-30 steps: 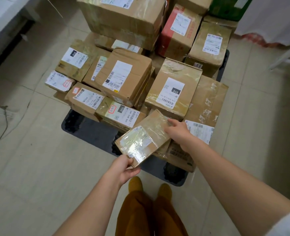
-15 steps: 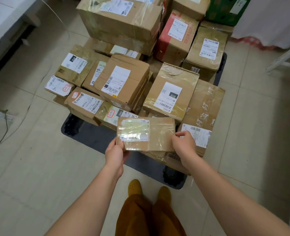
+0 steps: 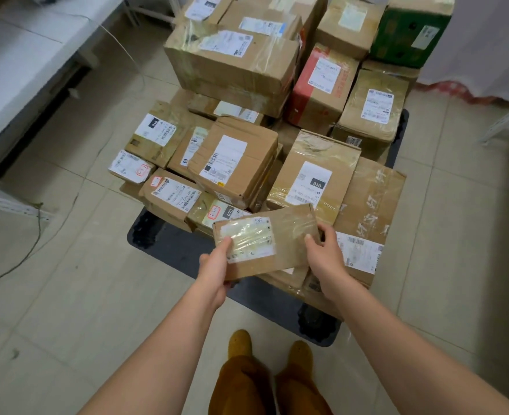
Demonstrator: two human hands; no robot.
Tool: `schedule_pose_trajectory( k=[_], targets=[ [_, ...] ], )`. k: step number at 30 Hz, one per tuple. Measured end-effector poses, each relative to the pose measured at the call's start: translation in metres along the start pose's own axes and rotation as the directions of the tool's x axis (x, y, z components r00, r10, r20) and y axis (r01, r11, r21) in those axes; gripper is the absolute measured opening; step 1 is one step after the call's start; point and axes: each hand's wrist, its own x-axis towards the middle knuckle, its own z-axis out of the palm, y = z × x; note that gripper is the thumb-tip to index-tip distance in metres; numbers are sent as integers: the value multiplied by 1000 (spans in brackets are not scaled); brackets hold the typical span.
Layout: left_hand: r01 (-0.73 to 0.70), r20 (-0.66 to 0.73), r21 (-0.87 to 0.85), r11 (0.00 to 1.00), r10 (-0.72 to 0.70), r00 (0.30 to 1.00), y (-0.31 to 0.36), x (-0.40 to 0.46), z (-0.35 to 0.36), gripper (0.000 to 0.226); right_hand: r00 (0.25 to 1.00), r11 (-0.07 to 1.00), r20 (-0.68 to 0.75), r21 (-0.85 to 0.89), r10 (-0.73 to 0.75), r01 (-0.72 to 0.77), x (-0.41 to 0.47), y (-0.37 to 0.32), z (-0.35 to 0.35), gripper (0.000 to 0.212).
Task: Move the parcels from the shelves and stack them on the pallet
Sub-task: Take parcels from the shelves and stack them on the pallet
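Parcel: flat taped cardboard parcel (image 3: 272, 241), held level just over the pallet's near edge
Left hand (image 3: 215, 265): thumb on top, fingers curled under its near-left corner
Right hand (image 3: 325, 250): pinching its right end
Pallet (image 3: 169, 247): dark, piled with labelled cardboard boxes (image 3: 313, 178)

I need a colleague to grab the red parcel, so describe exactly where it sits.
Start at the black pallet stacked with parcels. Look to the far side, right of the big brown carton and left of the green box. The red-sided parcel is the only red one there.
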Motion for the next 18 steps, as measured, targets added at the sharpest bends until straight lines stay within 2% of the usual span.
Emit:
schedule_pose_trajectory(
  k=[4,7,11,15,18],
  targets=[
    [-36,-88,-3,999,36,995,34,-2,-37,50,998,998,-3,-10,-56,56,-17,-24,33,35],
    [-11,-71,-42,999,8,997,60,0,-70,45,996,995,-1,-23,-94,94,-34,-45,67,33],
    [-41,-29,-59,997,39,999,98,14,-124,46,991,990,-14,-52,-131,130,-54,-74,125,34],
    [-38,13,-16,999,39,999,150,26,-201,18,990,990,-7,-29,-138,138,-80,-100,200,36],
    [-78,13,69,995,77,997,184,34,-275,17,992,993,56,-12,-117,118,-100,-113,268,37]
  ],
)
